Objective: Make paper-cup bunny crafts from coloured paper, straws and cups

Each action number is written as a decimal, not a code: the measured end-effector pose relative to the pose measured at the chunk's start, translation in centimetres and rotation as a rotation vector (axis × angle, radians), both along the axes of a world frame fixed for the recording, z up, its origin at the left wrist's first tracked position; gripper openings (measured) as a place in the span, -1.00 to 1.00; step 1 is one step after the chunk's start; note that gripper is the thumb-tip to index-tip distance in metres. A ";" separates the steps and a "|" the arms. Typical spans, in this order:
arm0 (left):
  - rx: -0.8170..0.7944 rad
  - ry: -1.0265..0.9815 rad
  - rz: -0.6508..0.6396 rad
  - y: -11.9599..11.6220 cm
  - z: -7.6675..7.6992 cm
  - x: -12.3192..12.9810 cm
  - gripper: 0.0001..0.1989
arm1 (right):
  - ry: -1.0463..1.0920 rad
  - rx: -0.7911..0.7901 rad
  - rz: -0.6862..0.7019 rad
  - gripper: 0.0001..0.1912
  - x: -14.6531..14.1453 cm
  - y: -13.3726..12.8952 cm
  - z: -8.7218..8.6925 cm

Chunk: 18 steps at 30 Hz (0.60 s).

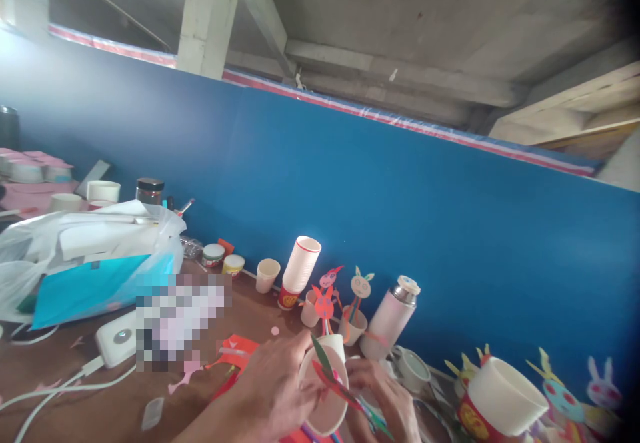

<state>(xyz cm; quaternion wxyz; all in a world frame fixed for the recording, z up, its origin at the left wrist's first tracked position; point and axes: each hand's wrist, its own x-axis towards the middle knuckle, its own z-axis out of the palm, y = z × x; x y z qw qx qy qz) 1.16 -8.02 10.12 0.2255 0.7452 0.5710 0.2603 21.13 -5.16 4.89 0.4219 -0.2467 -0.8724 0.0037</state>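
A white paper cup [334, 417] is tilted with its mouth toward me, between my two hands. My left hand [273, 383] grips its left rim, with the thumb reaching inside. My right hand [387, 389] curls round the right side of the cup; its fingertips are partly hidden. Across the cup's mouth lie narrow paper strips, a green strip [324, 355] and a red strip [327, 379]. Just behind stand small cups with paper animal figures, among them a red paper figure [324, 303] and a pale round-headed figure [361, 285].
Behind these are a stack of paper cups [301, 263] and a pink thermos [390, 319]. At left lie a plastic bag [170, 229] of papers and a white cabled device [117, 337]. Red paper [240, 349] lies near my left arm. A large cup [507, 396] stands right, before a blue partition [450, 229].
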 end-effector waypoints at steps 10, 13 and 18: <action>0.032 -0.024 -0.024 0.5 -0.6 -0.4 -0.87 | -0.060 0.145 -0.025 -0.74 0.2 0.8 -0.1; 0.020 -0.009 -0.003 0.6 -0.5 -0.1 -0.83 | -0.072 0.135 -0.042 -0.76 0.2 0.8 -0.1; -0.042 -0.098 -0.015 1.2 -0.8 -0.2 -0.77 | -0.088 0.141 -0.065 -0.77 0.3 0.9 -0.1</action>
